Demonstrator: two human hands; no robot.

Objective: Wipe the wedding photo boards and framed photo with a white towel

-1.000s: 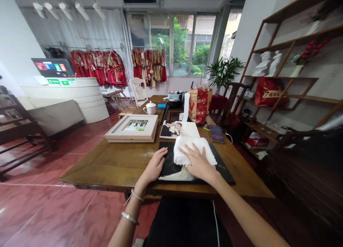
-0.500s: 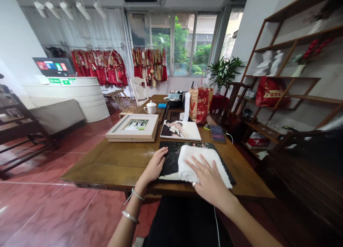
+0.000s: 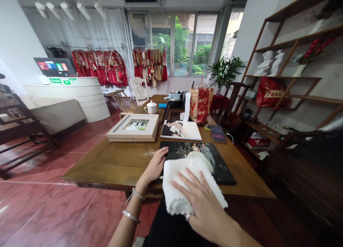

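Observation:
A dark photo panel [image 3: 225, 172] with a couple in wedding clothes lies flat at the table's near edge. My left hand [image 3: 157, 165] rests on its left side, fingers stretched over the border. Under my right hand [image 3: 199, 197] is a folded white cloth [image 3: 174, 172], held with the fingers spread across its top. The cloth covers the lower left part of the panel and hangs past the near edge. My right thumb is partly hidden. Just behind the panel lies a lighter wedding photo panel [image 3: 187, 132].
Stacked pale frames [image 3: 112, 134] lie on the wooden table [image 3: 102, 161], left of the light panel. Farther back are a lidded white mug [image 3: 151, 107] and a red-and-tan paper bag [image 3: 202, 106]. A phone-like dark device [image 3: 218, 134] with a white cable lies at right.
My right hand and the cloth have slid toward me and slightly left, uncovering the couple on the dark panel. My left hand stays in place.

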